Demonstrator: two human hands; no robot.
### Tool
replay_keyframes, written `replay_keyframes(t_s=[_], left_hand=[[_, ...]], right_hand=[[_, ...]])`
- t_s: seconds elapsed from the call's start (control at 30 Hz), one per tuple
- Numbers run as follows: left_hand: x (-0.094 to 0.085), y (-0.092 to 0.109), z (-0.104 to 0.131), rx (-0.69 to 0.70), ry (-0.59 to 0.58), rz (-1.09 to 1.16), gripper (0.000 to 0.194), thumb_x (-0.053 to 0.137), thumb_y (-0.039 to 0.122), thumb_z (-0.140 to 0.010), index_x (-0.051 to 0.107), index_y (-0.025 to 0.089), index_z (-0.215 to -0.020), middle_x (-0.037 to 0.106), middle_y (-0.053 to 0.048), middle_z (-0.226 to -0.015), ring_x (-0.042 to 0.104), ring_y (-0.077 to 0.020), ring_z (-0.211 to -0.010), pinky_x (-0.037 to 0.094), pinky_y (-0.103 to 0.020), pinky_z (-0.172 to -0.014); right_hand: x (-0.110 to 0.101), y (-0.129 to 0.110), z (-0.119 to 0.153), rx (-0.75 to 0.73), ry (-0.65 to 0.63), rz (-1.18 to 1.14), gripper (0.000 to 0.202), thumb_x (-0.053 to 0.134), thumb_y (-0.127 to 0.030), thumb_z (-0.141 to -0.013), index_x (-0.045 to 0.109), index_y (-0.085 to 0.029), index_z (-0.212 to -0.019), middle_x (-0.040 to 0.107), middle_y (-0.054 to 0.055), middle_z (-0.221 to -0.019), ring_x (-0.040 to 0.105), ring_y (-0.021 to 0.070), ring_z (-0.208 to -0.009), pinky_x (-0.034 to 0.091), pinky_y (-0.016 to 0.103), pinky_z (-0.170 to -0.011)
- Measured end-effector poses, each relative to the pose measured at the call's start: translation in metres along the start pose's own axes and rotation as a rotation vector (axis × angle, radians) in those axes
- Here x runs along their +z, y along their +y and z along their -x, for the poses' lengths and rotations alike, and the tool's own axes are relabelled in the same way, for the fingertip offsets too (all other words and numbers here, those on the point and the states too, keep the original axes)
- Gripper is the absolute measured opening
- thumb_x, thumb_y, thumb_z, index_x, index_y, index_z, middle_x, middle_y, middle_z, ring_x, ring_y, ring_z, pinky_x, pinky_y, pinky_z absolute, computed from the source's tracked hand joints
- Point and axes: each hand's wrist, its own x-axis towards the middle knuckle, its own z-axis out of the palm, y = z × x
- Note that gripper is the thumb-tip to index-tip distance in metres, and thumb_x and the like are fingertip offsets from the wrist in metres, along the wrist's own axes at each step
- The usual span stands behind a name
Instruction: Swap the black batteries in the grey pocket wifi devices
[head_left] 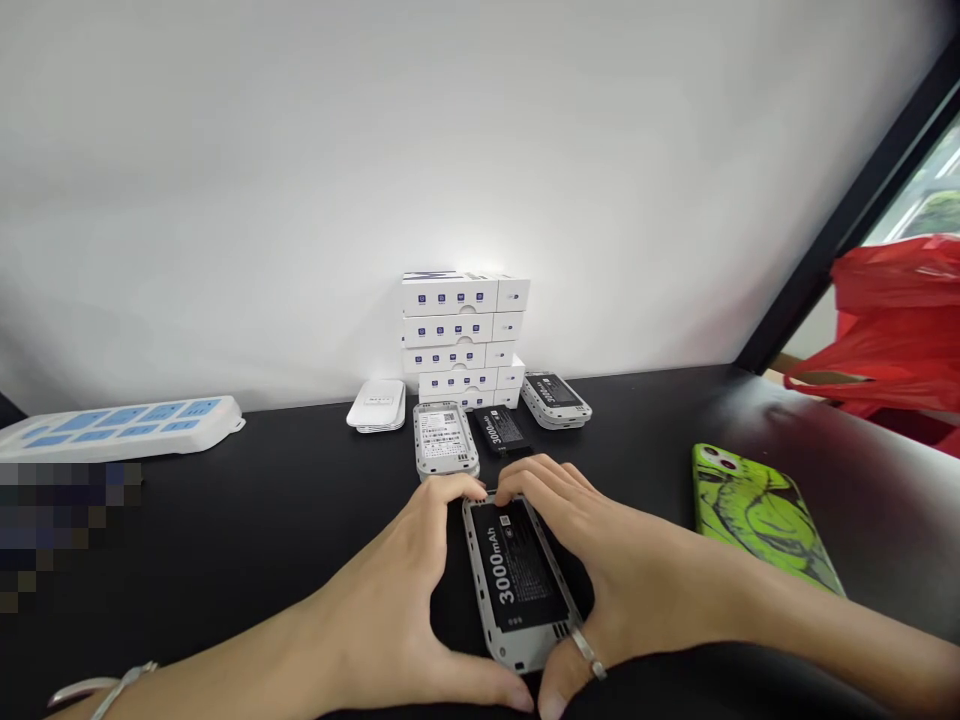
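Observation:
A small grey-white device point(525, 655) with its back off lies tilted on the black table, a black battery point(520, 565) marked 3000mAh seated in it. My left hand point(405, 580) is curled along its left side, index fingertip at the far edge and thumb at the near edge. Wrapped round the right side, my right hand point(600, 570) has its fingers at the far end and its ringed thumb at the near corner. Just beyond my fingertips are another open-backed device point(445, 437) showing a label and a loose black battery point(504, 430).
Against the white wall stands a stack of several white boxes point(450, 330). White covers point(376, 406) lie to its left, and stacked devices with a battery point(557, 400) to its right. A power strip point(120, 425), a green-cased phone point(761, 515) and a red bag point(896, 330) are farther out.

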Motion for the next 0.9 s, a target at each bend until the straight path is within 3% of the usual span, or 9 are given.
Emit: replay_keyframes(t_s=[0.2, 0.3, 0.4, 0.47, 0.57, 0.7, 0.77, 0.83, 0.9], left_hand=[[0.003, 0.001, 0.001, -0.068, 0.003, 0.033, 0.097, 0.091, 0.046, -0.052, 0.030, 0.035, -0.127, 0.044, -0.009, -0.131, 0.057, -0.0361, -0.109, 0.051, -0.061, -0.087], [0.002, 0.001, 0.001, -0.077, 0.002, 0.042, 0.096, 0.093, 0.045, -0.050, 0.030, 0.035, -0.122, 0.043, -0.008, -0.133, 0.056, -0.0352, -0.109, 0.051, -0.060, -0.087], [0.002, 0.000, 0.000, -0.081, -0.013, 0.059, 0.094, 0.094, 0.043, -0.049, 0.029, 0.034, -0.117, 0.043, -0.008, -0.132, 0.055, -0.0351, -0.110, 0.051, -0.059, -0.088], [0.001, 0.000, 0.000, -0.074, -0.024, 0.072, 0.094, 0.093, 0.043, -0.051, 0.028, 0.034, -0.117, 0.043, -0.009, -0.131, 0.053, -0.0359, -0.113, 0.051, -0.059, -0.088], [0.000, 0.000, 0.000, -0.089, -0.042, 0.088, 0.096, 0.093, 0.046, -0.051, 0.026, 0.036, -0.119, 0.042, -0.009, -0.131, 0.051, -0.0375, -0.115, 0.051, -0.060, -0.088], [0.001, 0.001, 0.000, -0.115, -0.041, 0.079, 0.096, 0.093, 0.048, -0.049, 0.027, 0.035, -0.117, 0.042, -0.009, -0.128, 0.054, -0.0361, -0.108, 0.051, -0.060, -0.085], [0.000, 0.000, -0.001, -0.095, -0.031, 0.069, 0.095, 0.092, 0.050, -0.051, 0.026, 0.035, -0.117, 0.042, -0.009, -0.127, 0.053, -0.0356, -0.108, 0.051, -0.060, -0.086], [0.000, -0.001, -0.002, -0.072, -0.054, 0.057, 0.095, 0.090, 0.054, -0.053, 0.023, 0.034, -0.118, 0.040, -0.010, -0.130, 0.052, -0.0359, -0.109, 0.050, -0.061, -0.088], [-0.002, -0.001, -0.003, -0.066, -0.095, 0.044, 0.094, 0.088, 0.057, -0.055, 0.023, 0.033, -0.118, 0.038, -0.012, -0.132, 0.052, -0.0358, -0.109, 0.049, -0.063, -0.089]], right_hand=[[-0.007, -0.015, -0.021, 0.245, -0.136, -0.044, 0.084, 0.088, -0.050, -0.029, 0.042, -0.021, -0.093, 0.042, 0.002, -0.103, 0.044, 0.0240, -0.093, 0.043, 0.043, -0.087], [-0.007, -0.020, -0.025, 0.277, -0.129, 0.022, 0.079, 0.088, -0.039, -0.029, 0.038, -0.022, -0.087, 0.041, 0.002, -0.099, 0.044, 0.0227, -0.089, 0.045, 0.039, -0.079], [-0.007, -0.021, -0.019, 0.278, -0.055, 0.058, 0.069, 0.087, -0.028, -0.037, 0.037, -0.022, -0.085, 0.044, 0.003, -0.098, 0.047, 0.0232, -0.088, 0.045, 0.035, -0.073], [-0.006, -0.019, -0.010, 0.288, -0.002, -0.052, 0.060, 0.084, -0.027, -0.050, 0.040, -0.023, -0.090, 0.049, 0.001, -0.095, 0.052, 0.0219, -0.085, 0.046, 0.031, -0.067], [-0.001, -0.013, 0.001, 0.306, 0.000, -0.466, 0.055, 0.074, -0.019, -0.067, 0.039, -0.030, -0.109, 0.057, -0.003, -0.093, 0.060, 0.0180, -0.078, 0.049, 0.028, -0.063], [0.001, -0.003, 0.002, 0.306, 0.029, -0.969, 0.058, 0.074, -0.018, -0.071, 0.035, -0.027, -0.111, 0.063, -0.002, -0.093, 0.066, 0.0165, -0.078, 0.054, 0.029, -0.067], [-0.005, 0.004, -0.004, 0.301, 0.170, -0.982, 0.051, 0.075, -0.026, -0.075, 0.037, -0.026, -0.109, 0.063, -0.003, -0.083, 0.067, 0.0157, -0.075, 0.055, 0.027, -0.064], [-0.015, 0.012, -0.012, 0.306, 0.304, -0.883, 0.040, 0.070, -0.035, -0.082, 0.041, -0.025, -0.108, 0.061, -0.004, -0.078, 0.067, 0.0162, -0.067, 0.053, 0.023, -0.049], [-0.023, 0.022, -0.022, 0.333, 0.367, -0.787, 0.025, 0.063, -0.037, -0.087, 0.049, -0.022, -0.100, 0.059, -0.001, -0.077, 0.067, 0.0171, -0.063, 0.050, 0.023, -0.042]])
